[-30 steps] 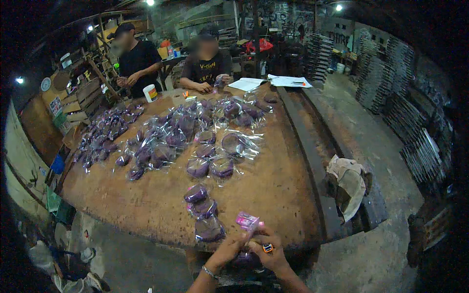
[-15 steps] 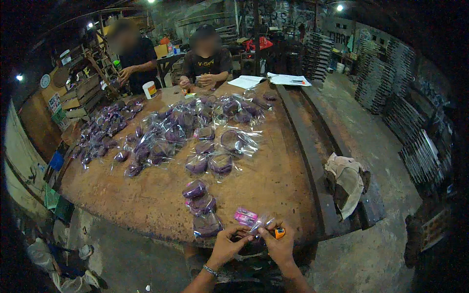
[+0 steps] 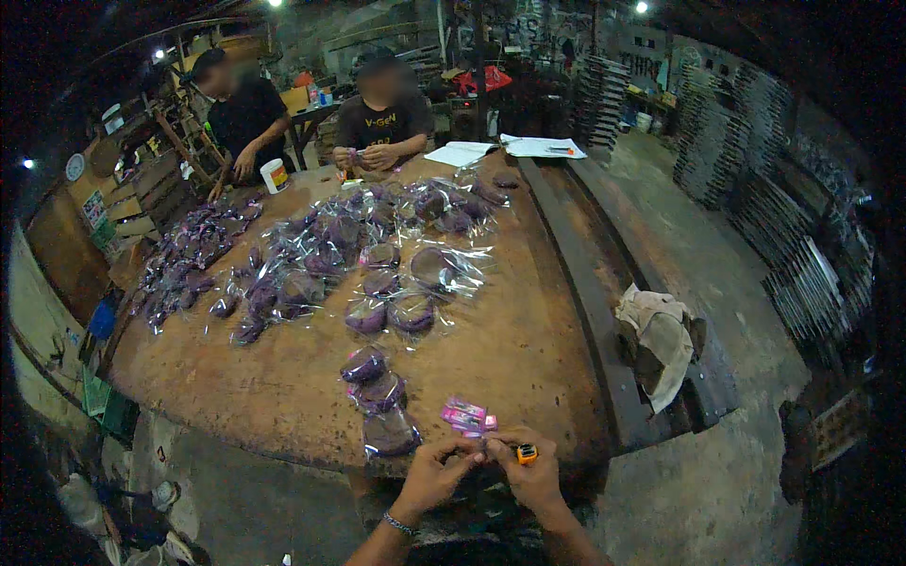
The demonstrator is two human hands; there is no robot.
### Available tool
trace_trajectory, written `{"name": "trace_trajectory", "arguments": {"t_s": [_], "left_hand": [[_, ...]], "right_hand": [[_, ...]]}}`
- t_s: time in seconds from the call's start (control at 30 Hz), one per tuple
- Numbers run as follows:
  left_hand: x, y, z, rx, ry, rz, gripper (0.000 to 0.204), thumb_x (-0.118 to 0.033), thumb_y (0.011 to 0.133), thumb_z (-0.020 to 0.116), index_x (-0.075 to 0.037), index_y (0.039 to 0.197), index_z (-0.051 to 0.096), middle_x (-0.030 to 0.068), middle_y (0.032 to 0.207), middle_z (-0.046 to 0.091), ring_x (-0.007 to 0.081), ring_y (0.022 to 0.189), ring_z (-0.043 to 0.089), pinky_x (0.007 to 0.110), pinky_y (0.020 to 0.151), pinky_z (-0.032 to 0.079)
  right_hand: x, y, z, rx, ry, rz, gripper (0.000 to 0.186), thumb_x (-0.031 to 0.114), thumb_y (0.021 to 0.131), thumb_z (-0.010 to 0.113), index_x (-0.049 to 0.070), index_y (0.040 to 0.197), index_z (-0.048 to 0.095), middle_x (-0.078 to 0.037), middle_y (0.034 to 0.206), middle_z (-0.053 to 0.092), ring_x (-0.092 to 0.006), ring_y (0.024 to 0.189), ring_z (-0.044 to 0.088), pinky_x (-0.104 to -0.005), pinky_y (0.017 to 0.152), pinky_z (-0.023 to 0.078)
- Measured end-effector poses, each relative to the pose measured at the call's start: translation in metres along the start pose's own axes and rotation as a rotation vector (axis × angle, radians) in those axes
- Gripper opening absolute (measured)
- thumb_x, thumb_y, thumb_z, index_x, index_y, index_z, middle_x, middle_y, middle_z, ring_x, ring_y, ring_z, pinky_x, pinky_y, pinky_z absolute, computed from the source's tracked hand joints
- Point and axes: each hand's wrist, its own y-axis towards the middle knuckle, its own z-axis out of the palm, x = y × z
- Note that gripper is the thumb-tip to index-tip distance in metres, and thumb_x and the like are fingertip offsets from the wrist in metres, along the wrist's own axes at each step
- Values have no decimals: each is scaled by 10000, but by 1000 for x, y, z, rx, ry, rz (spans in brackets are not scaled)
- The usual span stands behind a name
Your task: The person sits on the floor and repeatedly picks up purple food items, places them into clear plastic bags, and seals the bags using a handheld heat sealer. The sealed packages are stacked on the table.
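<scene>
At the near edge of the table my left hand [image 3: 440, 474] and my right hand [image 3: 528, 476] meet, fingers bent and tips pinched together. What they pinch is too small and dark to make out. Against the back of my right hand shows a small orange and black tool [image 3: 527, 454]; whether the hand holds it I cannot tell. Just beyond my fingertips lie several pink printed cards [image 3: 464, 415]. Left of them, a short row of purple rounded items in clear plastic ends with a wrapped purple piece [image 3: 392, 434] near my left hand.
Many plastic-wrapped purple items [image 3: 326, 245] cover the middle and left of the wooden table [image 3: 510, 349]. Open notebooks [image 3: 543, 146] lie at the far edge. A crumpled cloth [image 3: 656, 340] rests on the dark rails at right. Two people work across the table beside a white tub [image 3: 275, 176].
The clear plastic seen between my fingers has dropped out of sight, and more pink cards show. The standing person at far left has lowered an arm toward the pile. The whole view has shifted slightly.
</scene>
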Motion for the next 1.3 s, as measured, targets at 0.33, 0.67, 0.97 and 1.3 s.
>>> {"name": "trace_trajectory", "arguments": {"t_s": [0.33,0.67,0.97,1.3], "left_hand": [[-7,7,-4,-107,-52,-135,142,-107,798,674,3,885,646,39,822,656,108,781,588,265,729,465],[11,12,-2,-117,-107,-146,109,-99,822,658,8,829,641,27,785,643,84,737,566,236,682,455],[31,13,1,-301,-167,-221,201,-61,756,733,-40,734,534,-8,705,569,54,664,515,209,601,438],[31,5,-10,-152,-73,-168,157,-121,818,669,-7,907,608,10,825,610,78,770,535,237,704,443]], "right_hand": [[7,9,2,-8,-318,-333,136,103,829,619,21,923,677,-106,775,638,-193,697,612,-271,655,473],[-15,8,8,-5,-324,-239,133,119,819,637,40,923,659,-125,842,640,-265,746,636,-329,659,505],[-22,11,6,172,-494,-322,184,128,800,648,35,957,633,-135,867,607,-311,778,613,-361,687,511],[-29,23,13,180,-346,-181,273,230,807,677,27,987,648,-137,878,662,-278,795,636,-364,705,504]]}}
